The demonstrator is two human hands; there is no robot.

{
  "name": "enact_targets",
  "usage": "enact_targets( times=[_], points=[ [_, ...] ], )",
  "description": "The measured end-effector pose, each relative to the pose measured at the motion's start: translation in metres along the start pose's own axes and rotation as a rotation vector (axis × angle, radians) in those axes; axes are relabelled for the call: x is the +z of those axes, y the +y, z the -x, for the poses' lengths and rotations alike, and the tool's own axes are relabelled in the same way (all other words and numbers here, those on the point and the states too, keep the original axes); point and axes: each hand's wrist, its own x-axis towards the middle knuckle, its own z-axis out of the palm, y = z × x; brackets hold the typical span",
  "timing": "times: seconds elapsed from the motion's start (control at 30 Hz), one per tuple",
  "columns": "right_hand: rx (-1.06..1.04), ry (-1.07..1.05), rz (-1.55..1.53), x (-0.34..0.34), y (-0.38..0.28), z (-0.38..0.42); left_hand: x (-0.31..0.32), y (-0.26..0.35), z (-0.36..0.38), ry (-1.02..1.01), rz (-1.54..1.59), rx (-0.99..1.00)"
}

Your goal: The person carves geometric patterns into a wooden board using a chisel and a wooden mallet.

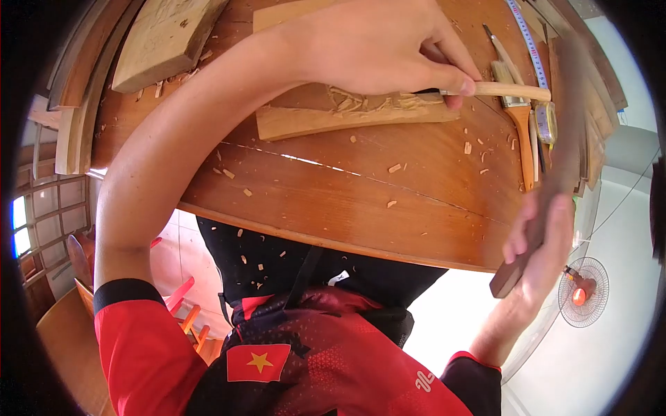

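Note:
My left hand [374, 48] is closed around a wood-carving chisel [515, 90], fingers pinching where the pale wooden handle meets the dark metal. The handle points right, and the blade end reaches in over a carved wooden board [298, 123] with raised relief along its middle. Part of the board is hidden under my hand and forearm. On the right, my right hand [544, 243] grips the lower part of a long dark wooden bar [570, 118]. The bar stands up past the tip of the chisel handle, its upper part blurred by motion.
Near the bar lie a paintbrush [520, 132], a tape measure [546, 123] and slim tools. A thick wood block [163, 45] sits at the upper left of the wooden table [326, 201]. Wood chips are scattered over the tabletop. A fan [583, 292] stands beyond my right arm.

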Motion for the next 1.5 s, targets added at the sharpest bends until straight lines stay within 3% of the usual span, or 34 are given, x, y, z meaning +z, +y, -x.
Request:
enact_targets(
  times=[0.03,0.17,0.27,0.4,0.43,0.53,0.67,0.7,0.8,0.83,0.93,1.0,1.07,1.1,1.17,1.23,1.27,1.33,1.47,1.5],
  points=[
    [0.044,-0.048,0.072,0.002,0.003,0.003,0.000,-0.001,-0.001,-0.002,0.012,0.003],
    [-0.122,0.097,-0.112,0.011,-0.005,0.005,0.002,-0.001,-0.002,-0.021,-0.029,-0.084],
    [0.025,-0.003,0.036,0.008,0.005,0.011,-0.001,0.003,-0.005,-0.051,-0.038,-0.115],
    [-0.122,0.186,-0.176,0.010,-0.005,0.006,0.003,0.001,-0.006,-0.068,0.010,-0.140],
    [-0.016,0.200,0.003,0.007,0.006,0.009,0.003,-0.003,-0.006,-0.058,-0.004,-0.138],
    [0.035,-0.006,0.064,0.004,0.016,0.011,-0.001,0.011,-0.003,-0.031,-0.086,-0.148],
    [-0.121,0.110,-0.171,0.005,-0.007,0.008,-0.003,0.007,-0.003,-0.016,-0.088,-0.076],
    [-0.067,0.197,-0.128,0.010,-0.004,0.011,-0.009,0.016,-0.004,-0.042,-0.068,-0.114],
    [0.099,-0.002,0.030,0.005,0.005,0.009,-0.001,0.005,-0.011,-0.057,-0.126,-0.110],
    [0.069,0.155,0.056,0.007,0.001,0.008,0.001,-0.001,-0.008,-0.047,-0.143,-0.109],
    [-0.056,0.218,-0.102,0.007,-0.002,-0.001,0.002,-0.001,-0.005,-0.030,-0.157,-0.121],
    [0.031,0.088,0.062,-0.001,0.005,-0.001,0.003,0.006,-0.008,-0.027,-0.174,-0.110],
    [0.060,0.041,0.084,-0.001,0.003,-0.002,0.000,0.018,-0.012,-0.044,-0.192,-0.281],
    [0.004,0.136,-0.013,0.002,-0.003,-0.003,-0.004,0.054,-0.023,-0.063,-0.187,-0.465],
    [0.084,0.000,0.102,-0.001,0.000,-0.003,-0.004,0.056,-0.022,-0.064,-0.190,-0.493],
    [0.111,-0.095,0.105,0.000,0.003,-0.002,0.000,0.017,-0.007,-0.031,-0.201,-0.262],
    [0.068,-0.020,0.062,0.001,0.000,-0.001,0.001,0.011,-0.004,-0.017,-0.207,-0.188],
    [-0.016,0.119,-0.022,0.003,-0.007,0.000,0.001,0.021,-0.001,-0.009,-0.211,-0.201],
    [0.106,-0.091,0.115,0.000,0.006,0.002,-0.003,0.012,-0.006,-0.049,-0.162,-0.216],
    [0.101,0.009,0.070,0.003,0.001,0.003,-0.010,0.028,-0.007,-0.072,-0.112,-0.272]
  ],
)
